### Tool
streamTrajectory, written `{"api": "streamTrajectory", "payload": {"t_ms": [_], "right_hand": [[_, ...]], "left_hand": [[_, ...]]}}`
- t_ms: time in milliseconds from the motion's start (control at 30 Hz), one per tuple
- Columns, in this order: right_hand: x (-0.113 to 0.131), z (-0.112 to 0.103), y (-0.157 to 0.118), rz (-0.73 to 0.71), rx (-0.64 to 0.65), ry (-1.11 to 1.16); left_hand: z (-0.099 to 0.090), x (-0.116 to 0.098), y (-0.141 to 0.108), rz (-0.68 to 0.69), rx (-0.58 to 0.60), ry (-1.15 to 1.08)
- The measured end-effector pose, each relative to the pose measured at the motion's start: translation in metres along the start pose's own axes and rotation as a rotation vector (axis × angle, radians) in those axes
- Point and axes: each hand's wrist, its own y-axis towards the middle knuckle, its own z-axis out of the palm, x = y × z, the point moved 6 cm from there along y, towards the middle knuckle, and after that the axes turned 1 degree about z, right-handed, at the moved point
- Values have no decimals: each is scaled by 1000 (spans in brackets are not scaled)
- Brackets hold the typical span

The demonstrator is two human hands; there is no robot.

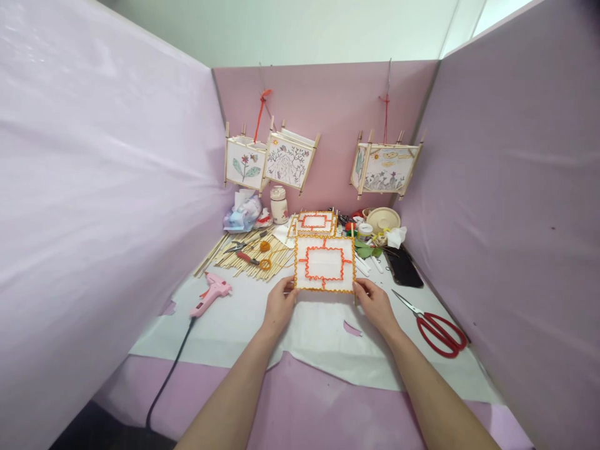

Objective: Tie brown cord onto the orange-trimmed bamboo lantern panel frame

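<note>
Between my two hands is a white panel with a wavy mustard border and a wavy orange-red rectangle inside it, thin sticks showing at its side. My left hand grips its lower left corner. At the lower right corner my right hand has its fingers closed on the same panel. The panel is tilted up and faces me, held above the white-covered table. Just behind it lies a similar decorated panel, partly covered by the one I hold.
A pink glue gun with a black cord lies left, near many thin sticks and pliers. Red-handled scissors and a phone lie right. Stick-framed lanterns hang at the back; purple walls enclose both sides.
</note>
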Motion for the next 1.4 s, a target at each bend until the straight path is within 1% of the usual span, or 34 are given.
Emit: {"api": "streamTrajectory", "payload": {"t_ms": [100, 233, 300, 400, 467, 533, 667, 767, 833, 900, 933, 1000, 1100, 1167, 1300, 1400], "right_hand": [[0, -3, -1, -4, -34, -35], [-4, -13, 0, 30, -99, -236], [-7, -18, 1, 62, -108, -327], [-8, -22, 2, 82, -112, -389], [-8, -23, 3, 64, -122, -399], [-10, -22, 4, 42, -126, -386], [-17, -17, 6, 32, -124, -365], [-21, -14, 6, 56, -97, -366], [-22, -13, 6, 89, -81, -321], [-22, -13, 6, 126, -76, -235], [-22, -13, 6, 144, -80, -187], [-22, -14, 5, 167, -95, -103], [-21, -16, 6, 185, -114, -4], [-21, -16, 6, 199, -123, 37], [-22, -18, 4, 231, -143, -8], [-21, -18, 3, 225, -144, -31]], "left_hand": [[0, -3, -1, 15, 54, 21], [-4, -12, -2, 21, 129, 128], [-8, -16, -3, 13, 115, 228], [-12, -18, -3, 4, 56, 336], [-10, -17, -3, 22, 32, 357], [-6, -15, -3, 46, 37, 371], [8, -12, -7, 102, 139, 420], [14, -13, -11, 119, 208, 452], [17, -15, -13, 118, 241, 433], [18, -17, -14, 118, 257, 364], [18, -17, -14, 109, 249, 317], [14, -15, -12, 63, 192, 218], [2, -8, -8, -45, 42, 118], [-4, -6, -7, -90, -27, 88], [-9, -5, -6, -109, -70, 134], [-10, -4, -5, -109, -88, 191]]}}
